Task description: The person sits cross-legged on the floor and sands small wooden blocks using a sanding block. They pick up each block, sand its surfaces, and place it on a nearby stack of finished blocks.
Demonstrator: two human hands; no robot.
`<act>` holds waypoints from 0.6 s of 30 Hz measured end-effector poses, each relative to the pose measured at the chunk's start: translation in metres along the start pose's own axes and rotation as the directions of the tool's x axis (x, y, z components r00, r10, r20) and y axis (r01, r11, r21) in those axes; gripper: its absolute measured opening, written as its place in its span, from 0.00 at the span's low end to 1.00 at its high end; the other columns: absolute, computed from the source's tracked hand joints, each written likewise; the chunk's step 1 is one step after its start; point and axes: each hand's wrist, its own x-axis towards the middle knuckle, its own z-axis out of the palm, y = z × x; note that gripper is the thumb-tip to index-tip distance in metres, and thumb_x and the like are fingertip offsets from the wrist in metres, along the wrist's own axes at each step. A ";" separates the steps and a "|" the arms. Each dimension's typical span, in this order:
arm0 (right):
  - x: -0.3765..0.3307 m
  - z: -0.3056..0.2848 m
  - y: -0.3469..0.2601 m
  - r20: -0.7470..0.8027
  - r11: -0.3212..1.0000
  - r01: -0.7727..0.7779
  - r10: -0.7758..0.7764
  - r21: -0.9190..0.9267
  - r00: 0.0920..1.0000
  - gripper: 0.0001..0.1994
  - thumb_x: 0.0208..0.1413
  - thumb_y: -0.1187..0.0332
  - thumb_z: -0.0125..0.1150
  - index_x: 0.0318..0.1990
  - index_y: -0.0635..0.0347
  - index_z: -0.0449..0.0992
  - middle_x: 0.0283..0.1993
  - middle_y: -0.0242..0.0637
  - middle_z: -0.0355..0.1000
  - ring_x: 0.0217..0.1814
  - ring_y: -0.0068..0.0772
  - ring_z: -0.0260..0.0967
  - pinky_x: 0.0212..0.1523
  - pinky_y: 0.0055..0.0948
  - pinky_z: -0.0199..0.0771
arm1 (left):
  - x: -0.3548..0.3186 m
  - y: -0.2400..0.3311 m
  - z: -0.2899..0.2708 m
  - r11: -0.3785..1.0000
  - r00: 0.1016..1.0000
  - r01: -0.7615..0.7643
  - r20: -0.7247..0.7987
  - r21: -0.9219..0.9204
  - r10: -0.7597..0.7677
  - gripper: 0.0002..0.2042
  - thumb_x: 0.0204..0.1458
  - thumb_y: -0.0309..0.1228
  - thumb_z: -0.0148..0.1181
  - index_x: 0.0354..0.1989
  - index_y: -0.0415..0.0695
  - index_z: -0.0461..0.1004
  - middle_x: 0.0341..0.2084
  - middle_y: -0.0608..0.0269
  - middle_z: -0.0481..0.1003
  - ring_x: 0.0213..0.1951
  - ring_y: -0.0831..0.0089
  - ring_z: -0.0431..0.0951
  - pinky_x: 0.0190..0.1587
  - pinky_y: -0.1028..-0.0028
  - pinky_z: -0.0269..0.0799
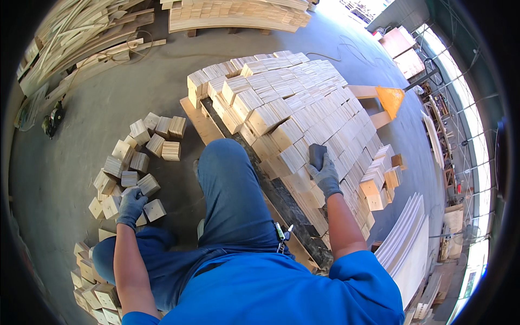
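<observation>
My left hand [131, 207], in a grey glove, is down among loose wooden blocks [139, 162] on the floor at the left. Its fingers are curled on a pale wooden block [129, 190], mostly covered by the hand. My right hand [326, 180], gloved the same way, grips a dark grey block [318, 155] with a smooth flat face. That hand is over the big stack of wooden blocks [309, 108], packed tightly in rows. Whether the dark block touches the wood beneath it I cannot tell.
Orange-topped pallet jack [391, 101] stands beyond the stack's right side. More wooden blocks [97, 281] lie at lower left. A green-black power tool [53, 119] sits on the floor, near long timber strips [81, 43]. Pale boards [403, 233] lean at the right.
</observation>
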 end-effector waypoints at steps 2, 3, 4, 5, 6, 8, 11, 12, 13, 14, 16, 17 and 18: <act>0.004 -0.006 -0.008 0.014 0.999 -0.029 0.029 0.039 0.999 0.56 0.50 0.37 0.72 0.77 0.71 0.58 0.73 0.64 0.65 0.74 0.62 0.65 0.74 0.46 0.64 | -0.010 0.006 -0.005 1.000 1.000 -0.023 0.000 0.011 0.023 0.15 0.50 0.36 0.69 0.43 0.40 0.82 0.30 0.52 0.82 0.33 0.60 0.82 0.42 0.62 0.78; 0.006 -0.005 -0.011 0.002 0.999 -0.028 0.028 0.031 1.000 0.56 0.49 0.38 0.73 0.76 0.71 0.59 0.73 0.63 0.65 0.74 0.61 0.65 0.74 0.46 0.64 | -0.013 0.005 -0.005 0.999 1.000 -0.023 -0.001 0.043 0.023 0.15 0.50 0.38 0.69 0.40 0.40 0.82 0.30 0.50 0.82 0.34 0.57 0.82 0.42 0.61 0.77; 0.012 0.000 -0.017 0.003 1.000 -0.012 0.012 0.026 1.000 0.56 0.47 0.39 0.74 0.76 0.71 0.59 0.73 0.63 0.65 0.74 0.60 0.65 0.74 0.46 0.64 | -0.016 -0.005 -0.003 0.997 0.997 -0.069 -0.029 0.034 0.070 0.15 0.50 0.38 0.68 0.39 0.40 0.81 0.30 0.48 0.82 0.35 0.54 0.82 0.42 0.58 0.77; 0.019 0.014 -0.003 -0.119 0.985 0.096 -0.079 0.144 0.990 0.55 0.43 0.46 0.79 0.75 0.68 0.62 0.71 0.59 0.68 0.72 0.56 0.67 0.73 0.46 0.65 | -0.010 -0.019 -0.001 0.992 0.996 -0.080 0.045 0.098 0.076 0.15 0.51 0.39 0.67 0.40 0.41 0.80 0.31 0.47 0.81 0.35 0.51 0.82 0.41 0.55 0.76; 0.027 0.027 0.020 -0.213 0.967 0.185 -0.147 0.174 0.966 0.50 0.41 0.51 0.80 0.73 0.64 0.66 0.68 0.55 0.71 0.69 0.52 0.69 0.70 0.46 0.68 | -0.008 -0.016 0.002 0.991 0.991 -0.118 0.069 0.069 0.113 0.16 0.52 0.40 0.66 0.43 0.42 0.79 0.32 0.47 0.80 0.36 0.50 0.81 0.41 0.54 0.76; 0.035 0.015 0.009 0.092 0.959 0.026 -0.054 0.280 0.994 0.49 0.44 0.52 0.78 0.73 0.66 0.66 0.72 0.60 0.67 0.75 0.58 0.64 0.74 0.47 0.64 | -0.020 -0.009 -0.006 0.992 0.995 -0.099 0.043 0.081 0.095 0.19 0.51 0.40 0.66 0.44 0.39 0.79 0.34 0.43 0.81 0.38 0.47 0.82 0.42 0.53 0.77; 0.034 0.030 0.007 -0.081 0.995 0.051 -0.044 0.086 0.996 0.52 0.46 0.49 0.78 0.74 0.71 0.63 0.74 0.62 0.64 0.78 0.59 0.61 0.77 0.44 0.61 | -0.028 -0.017 -0.009 0.984 0.995 0.079 0.045 0.162 -0.087 0.21 0.49 0.41 0.72 0.47 0.39 0.83 0.38 0.44 0.84 0.41 0.49 0.85 0.47 0.56 0.79; 0.033 0.025 -0.008 -0.100 0.999 0.014 -0.009 0.050 0.995 0.53 0.47 0.48 0.78 0.74 0.73 0.61 0.74 0.63 0.63 0.79 0.59 0.59 0.77 0.44 0.60 | -0.034 -0.027 -0.009 0.986 0.996 0.089 0.012 0.144 -0.092 0.22 0.49 0.41 0.71 0.48 0.38 0.83 0.39 0.44 0.84 0.42 0.48 0.85 0.48 0.57 0.79; 0.035 0.025 -0.015 -0.108 0.999 0.015 -0.011 0.031 0.994 0.51 0.48 0.49 0.77 0.74 0.73 0.62 0.73 0.63 0.64 0.78 0.59 0.60 0.77 0.44 0.61 | -0.037 -0.030 -0.007 0.983 0.991 0.125 0.020 0.138 -0.129 0.22 0.50 0.41 0.71 0.48 0.38 0.83 0.40 0.43 0.84 0.42 0.48 0.85 0.48 0.57 0.79; 0.035 0.026 -0.020 -0.117 1.000 0.008 -0.007 0.013 0.993 0.50 0.49 0.50 0.76 0.74 0.73 0.62 0.73 0.63 0.65 0.77 0.60 0.61 0.76 0.44 0.61 | -0.039 -0.032 -0.006 0.979 0.987 0.154 0.033 0.136 -0.160 0.22 0.50 0.42 0.70 0.47 0.38 0.83 0.40 0.42 0.84 0.43 0.48 0.85 0.48 0.57 0.79; 0.033 0.027 -0.019 -0.119 1.000 -0.016 0.017 0.015 0.993 0.47 0.50 0.52 0.74 0.73 0.72 0.64 0.70 0.62 0.67 0.75 0.60 0.63 0.75 0.45 0.63 | -0.030 -0.036 0.002 0.977 0.986 0.138 0.070 0.161 -0.150 0.21 0.50 0.42 0.69 0.46 0.38 0.84 0.38 0.41 0.84 0.42 0.47 0.85 0.48 0.56 0.79; 0.033 0.034 -0.019 -0.103 0.999 -0.028 0.031 0.039 0.994 0.45 0.50 0.53 0.73 0.72 0.70 0.66 0.69 0.62 0.68 0.74 0.60 0.64 0.74 0.45 0.64 | -0.030 -0.041 0.001 0.976 0.989 0.099 0.089 0.192 -0.118 0.21 0.50 0.43 0.68 0.44 0.37 0.84 0.37 0.40 0.84 0.41 0.47 0.85 0.48 0.56 0.79; 0.036 0.032 -0.015 -0.106 0.997 -0.050 0.057 0.063 0.993 0.43 0.50 0.54 0.72 0.71 0.68 0.67 0.68 0.62 0.69 0.73 0.60 0.66 0.73 0.46 0.65 | -0.032 -0.054 0.005 0.984 0.995 0.046 0.075 0.169 -0.059 0.19 0.53 0.43 0.65 0.41 0.37 0.84 0.35 0.39 0.83 0.38 0.46 0.85 0.46 0.53 0.78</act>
